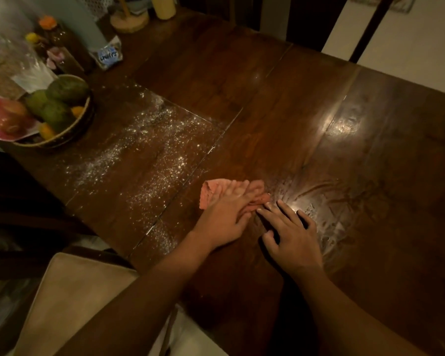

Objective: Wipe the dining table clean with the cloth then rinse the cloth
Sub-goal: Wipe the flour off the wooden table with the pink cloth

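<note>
Two hands: left hand flat on one cloth (pink).

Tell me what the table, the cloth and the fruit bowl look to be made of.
Table: dark wood, glossy finish; grain, plank seams and lamp glare show. Cloth: pink, soft, probably terry or microfibre; it crumples. Fruit bowl: seemingly woven or wooden, brown with a pale rim; too dim to be sure.

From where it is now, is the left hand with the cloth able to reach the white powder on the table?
Probably yes. The left hand presses the pink cloth flat, and the white powder begins just to its left on bare table; nothing stands between them.
</note>
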